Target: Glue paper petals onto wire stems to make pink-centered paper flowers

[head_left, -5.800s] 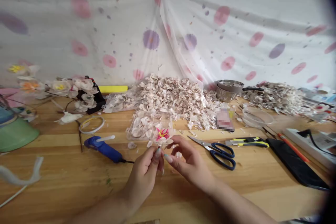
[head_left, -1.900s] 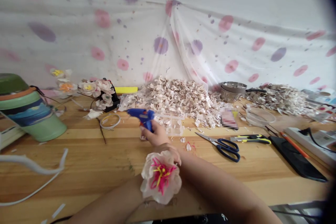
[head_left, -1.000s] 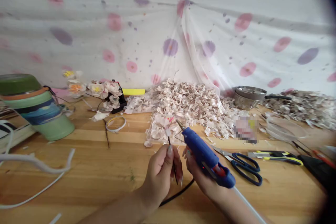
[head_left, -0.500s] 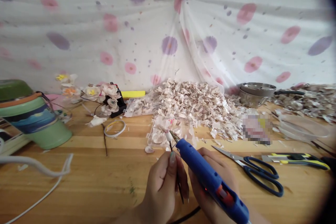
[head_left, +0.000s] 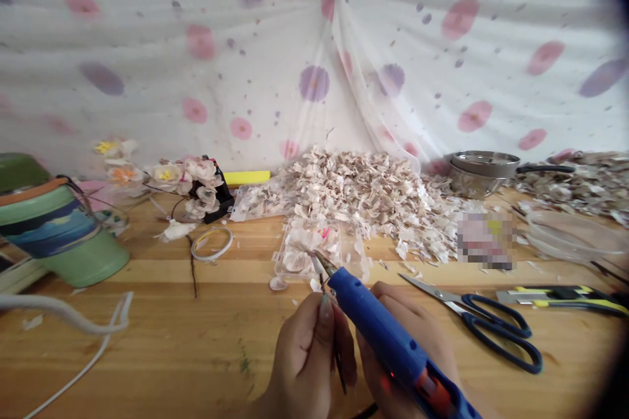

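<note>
At the bottom middle, your left hand (head_left: 307, 353) pinches a thin dark stem (head_left: 340, 366) between thumb and fingers. Your right hand (head_left: 413, 334) is wrapped around the blue glue gun (head_left: 381, 327), right of the stem. The gun's tip is right by the stem's top, in front of the clear tray (head_left: 361, 262).
</note>
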The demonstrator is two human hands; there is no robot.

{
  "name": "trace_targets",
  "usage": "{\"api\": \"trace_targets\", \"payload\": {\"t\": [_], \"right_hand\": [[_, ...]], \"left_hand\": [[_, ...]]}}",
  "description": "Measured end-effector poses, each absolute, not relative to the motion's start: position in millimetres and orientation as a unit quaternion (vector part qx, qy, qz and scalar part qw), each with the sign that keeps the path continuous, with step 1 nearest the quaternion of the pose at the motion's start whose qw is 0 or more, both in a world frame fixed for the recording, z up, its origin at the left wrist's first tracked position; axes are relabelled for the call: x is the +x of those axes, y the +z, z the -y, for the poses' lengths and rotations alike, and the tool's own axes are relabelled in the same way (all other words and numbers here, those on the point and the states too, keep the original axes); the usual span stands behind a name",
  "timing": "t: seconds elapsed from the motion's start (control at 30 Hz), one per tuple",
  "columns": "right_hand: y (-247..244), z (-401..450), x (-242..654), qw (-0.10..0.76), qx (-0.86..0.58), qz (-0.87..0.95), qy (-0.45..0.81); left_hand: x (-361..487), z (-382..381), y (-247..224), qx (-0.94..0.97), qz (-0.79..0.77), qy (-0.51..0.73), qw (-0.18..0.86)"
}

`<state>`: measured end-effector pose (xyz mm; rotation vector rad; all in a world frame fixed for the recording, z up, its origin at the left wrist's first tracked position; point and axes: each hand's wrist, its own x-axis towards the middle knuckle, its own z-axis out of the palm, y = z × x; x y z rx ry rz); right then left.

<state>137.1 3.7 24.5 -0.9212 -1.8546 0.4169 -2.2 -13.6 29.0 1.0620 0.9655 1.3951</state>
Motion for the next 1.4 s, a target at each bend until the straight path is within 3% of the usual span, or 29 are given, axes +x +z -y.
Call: {"api": "trace_targets", "payload": {"t": [0.9, 1.4], "right_hand": [[32, -3, 133, 0.497, -0.385, 0.749, 0.207], [34, -6, 134, 0.477, -0.403, 0.767, 0.147]], "left_hand": [[-2, 13, 26, 0.449, -0.388, 0.584, 0.554], [-1, 14, 26, 0.448, -0.392, 0.587, 0.548]]}}
